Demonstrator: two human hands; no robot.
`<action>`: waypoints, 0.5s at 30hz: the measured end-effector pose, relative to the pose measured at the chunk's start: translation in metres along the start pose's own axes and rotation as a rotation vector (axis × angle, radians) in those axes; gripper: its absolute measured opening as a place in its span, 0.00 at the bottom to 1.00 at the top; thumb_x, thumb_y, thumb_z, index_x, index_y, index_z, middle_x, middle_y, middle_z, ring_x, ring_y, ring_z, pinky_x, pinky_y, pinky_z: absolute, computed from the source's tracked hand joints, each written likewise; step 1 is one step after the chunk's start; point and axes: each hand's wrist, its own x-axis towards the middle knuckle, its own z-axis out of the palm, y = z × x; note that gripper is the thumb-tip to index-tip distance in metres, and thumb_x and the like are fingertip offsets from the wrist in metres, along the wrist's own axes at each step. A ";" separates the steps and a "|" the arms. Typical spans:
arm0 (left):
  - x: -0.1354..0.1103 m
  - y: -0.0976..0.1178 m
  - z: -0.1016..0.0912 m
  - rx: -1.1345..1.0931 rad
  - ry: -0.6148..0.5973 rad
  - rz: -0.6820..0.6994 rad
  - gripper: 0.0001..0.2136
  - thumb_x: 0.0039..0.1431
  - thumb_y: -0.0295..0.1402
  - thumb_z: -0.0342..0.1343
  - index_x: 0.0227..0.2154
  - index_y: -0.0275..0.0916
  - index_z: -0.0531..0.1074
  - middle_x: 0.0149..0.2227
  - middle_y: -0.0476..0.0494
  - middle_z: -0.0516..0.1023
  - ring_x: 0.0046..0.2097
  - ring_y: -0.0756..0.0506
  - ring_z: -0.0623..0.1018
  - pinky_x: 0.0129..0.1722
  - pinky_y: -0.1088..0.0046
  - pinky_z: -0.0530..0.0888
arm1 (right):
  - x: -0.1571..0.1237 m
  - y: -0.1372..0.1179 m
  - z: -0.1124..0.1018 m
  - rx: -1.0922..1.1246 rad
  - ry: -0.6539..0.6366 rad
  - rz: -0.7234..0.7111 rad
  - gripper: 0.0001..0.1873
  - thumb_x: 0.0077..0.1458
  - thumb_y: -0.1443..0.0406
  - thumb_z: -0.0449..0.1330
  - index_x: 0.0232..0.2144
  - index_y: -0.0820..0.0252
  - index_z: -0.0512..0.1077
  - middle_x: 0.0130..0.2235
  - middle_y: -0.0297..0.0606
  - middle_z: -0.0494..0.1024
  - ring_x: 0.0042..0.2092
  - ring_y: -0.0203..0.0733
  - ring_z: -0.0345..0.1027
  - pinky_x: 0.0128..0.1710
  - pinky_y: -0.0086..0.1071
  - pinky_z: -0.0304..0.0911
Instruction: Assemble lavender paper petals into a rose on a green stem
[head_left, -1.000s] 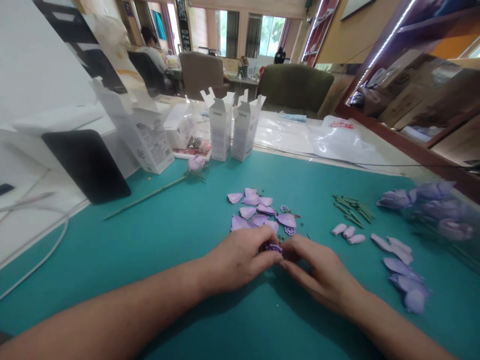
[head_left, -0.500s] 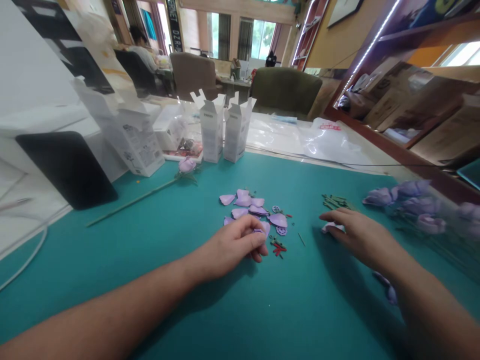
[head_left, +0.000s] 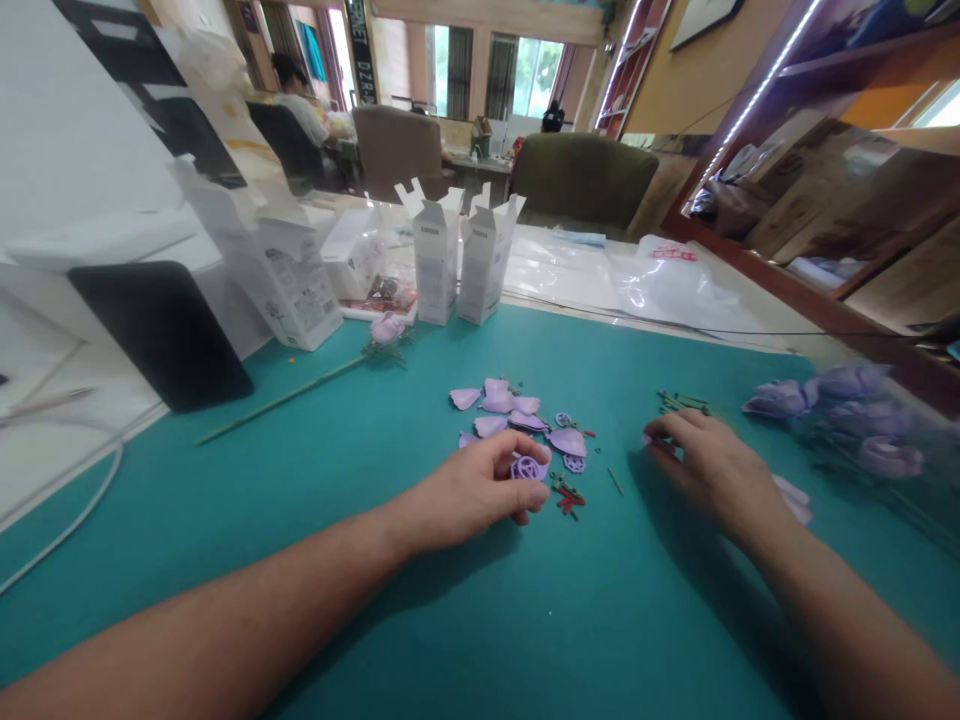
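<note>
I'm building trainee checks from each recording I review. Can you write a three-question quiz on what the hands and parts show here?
1. True or false: the left hand pinches a purple wheel piece.
2. The loose petals lie: A) on the mat just beyond the left hand B) stacked in the right hand C) off the mat.
3. Which small parts lie just beyond the right hand's fingertips?
Key: 1 true; 2 A; 3 green stem bits.

A wheel-shaped piece [head_left: 529, 467] sits between the thumb and fingertips of the left hand [head_left: 480, 490]. Loose petals [head_left: 517, 410] lie just beyond them on the mat [head_left: 390, 450]. Short stem pieces [head_left: 682, 403] lie just past the fingers of the right hand [head_left: 709, 465], finished flowers [head_left: 847, 400] further right, and two open cartons [head_left: 465, 260] far behind.
</note>
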 end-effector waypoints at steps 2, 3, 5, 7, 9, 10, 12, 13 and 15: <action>-0.002 0.002 0.001 0.046 0.004 -0.010 0.15 0.52 0.33 0.57 0.44 0.39 0.68 0.27 0.53 0.68 0.31 0.48 0.74 0.35 0.70 0.69 | 0.001 -0.018 -0.006 0.216 0.059 0.053 0.12 0.57 0.57 0.52 0.32 0.57 0.71 0.31 0.39 0.72 0.31 0.45 0.67 0.28 0.33 0.60; -0.002 0.003 0.001 0.066 0.007 -0.014 0.15 0.52 0.32 0.57 0.44 0.38 0.69 0.27 0.53 0.68 0.31 0.48 0.73 0.35 0.70 0.68 | 0.000 -0.029 -0.009 0.321 0.054 0.080 0.12 0.57 0.56 0.53 0.32 0.57 0.70 0.28 0.37 0.70 0.28 0.43 0.65 0.26 0.32 0.59; -0.004 0.004 0.002 0.119 0.012 -0.011 0.14 0.52 0.32 0.55 0.44 0.38 0.69 0.26 0.53 0.68 0.31 0.48 0.72 0.34 0.71 0.68 | -0.002 -0.051 -0.016 0.522 0.004 0.100 0.11 0.58 0.56 0.54 0.31 0.56 0.68 0.25 0.33 0.69 0.26 0.40 0.63 0.24 0.30 0.58; -0.004 0.004 0.003 0.211 0.029 0.019 0.13 0.53 0.32 0.54 0.43 0.38 0.70 0.26 0.52 0.68 0.31 0.48 0.71 0.34 0.72 0.67 | -0.005 -0.072 -0.022 0.699 -0.018 0.083 0.10 0.59 0.57 0.56 0.30 0.56 0.66 0.27 0.33 0.69 0.28 0.39 0.65 0.25 0.28 0.61; -0.004 0.003 0.004 0.330 0.044 0.067 0.12 0.54 0.31 0.54 0.42 0.39 0.71 0.27 0.52 0.68 0.31 0.49 0.69 0.33 0.72 0.65 | -0.010 -0.089 -0.025 0.773 -0.011 0.052 0.08 0.60 0.59 0.55 0.31 0.56 0.66 0.27 0.32 0.70 0.28 0.38 0.66 0.25 0.27 0.61; -0.004 0.002 0.004 0.389 0.051 0.091 0.12 0.54 0.31 0.54 0.42 0.39 0.72 0.27 0.52 0.68 0.31 0.49 0.69 0.33 0.72 0.64 | -0.012 -0.094 -0.026 0.792 -0.024 0.034 0.07 0.60 0.60 0.55 0.32 0.56 0.66 0.28 0.32 0.71 0.29 0.38 0.66 0.25 0.26 0.61; -0.004 0.000 0.005 0.488 0.055 0.123 0.11 0.54 0.31 0.54 0.42 0.40 0.72 0.29 0.51 0.70 0.32 0.48 0.69 0.33 0.72 0.64 | -0.015 -0.102 -0.025 0.800 -0.049 -0.009 0.04 0.61 0.63 0.55 0.35 0.56 0.68 0.30 0.33 0.74 0.31 0.37 0.69 0.28 0.26 0.63; -0.005 -0.001 0.005 0.523 0.052 0.134 0.11 0.55 0.32 0.54 0.42 0.40 0.72 0.31 0.50 0.72 0.33 0.48 0.70 0.33 0.72 0.64 | -0.016 -0.103 -0.025 0.797 -0.051 -0.026 0.04 0.61 0.64 0.55 0.36 0.55 0.69 0.32 0.33 0.75 0.32 0.37 0.70 0.30 0.26 0.64; -0.005 -0.003 0.005 0.572 0.049 0.153 0.11 0.56 0.32 0.54 0.43 0.41 0.72 0.33 0.49 0.74 0.34 0.47 0.71 0.34 0.72 0.64 | -0.018 -0.103 -0.024 0.788 -0.042 -0.047 0.05 0.62 0.64 0.55 0.40 0.54 0.70 0.34 0.33 0.76 0.34 0.38 0.71 0.32 0.26 0.65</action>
